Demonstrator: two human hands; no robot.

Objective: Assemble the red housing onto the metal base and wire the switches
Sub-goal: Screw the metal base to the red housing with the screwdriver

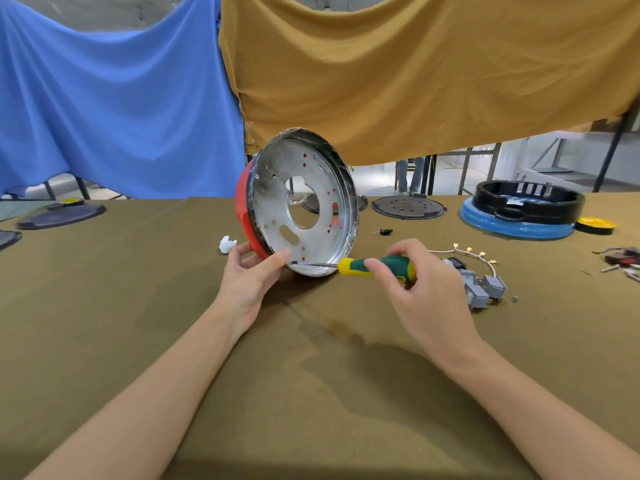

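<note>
Left hand (250, 276) gripping tilted metal base (304, 202) rim, right hand (424, 285) pinching screwdriver (367, 265) handle, shaft level

no text, label, brand, number or sign can be read on anything in view.
</note>
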